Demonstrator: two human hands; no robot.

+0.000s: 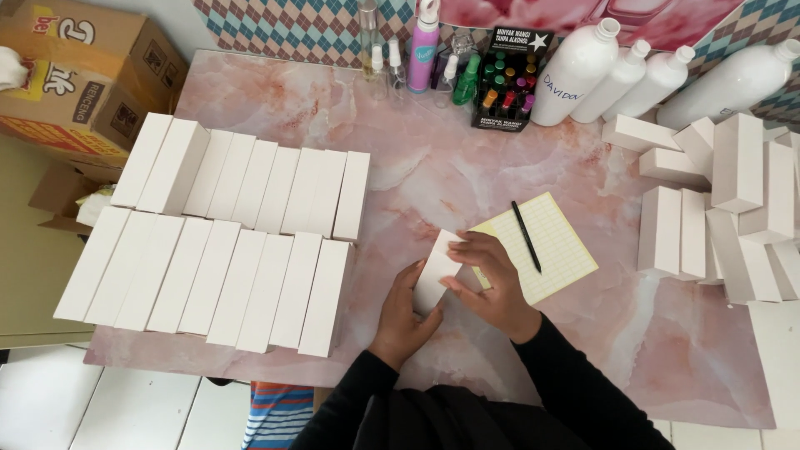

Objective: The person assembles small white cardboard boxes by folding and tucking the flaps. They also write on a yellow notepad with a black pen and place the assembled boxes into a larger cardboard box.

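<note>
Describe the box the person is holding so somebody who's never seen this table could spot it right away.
Start at the pink marble-patterned table. Near its front edge, between the two neat rows of white boxes and the yellow sheet with a black pen on it, the left hand and right hand meet. The white box between them is the only one lifted and gripped; all others lie or stand untouched.

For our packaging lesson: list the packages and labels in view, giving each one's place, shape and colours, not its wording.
White box: long, slim, held between left hand and right hand.
Flat white boxes: two neat rows, table's left.
White box pile: loose heap, right.
Yellow label sheet: gridded, centre, beneath black pen.
Cardboard carton: brown, top left.
White bottles: top right.
</note>
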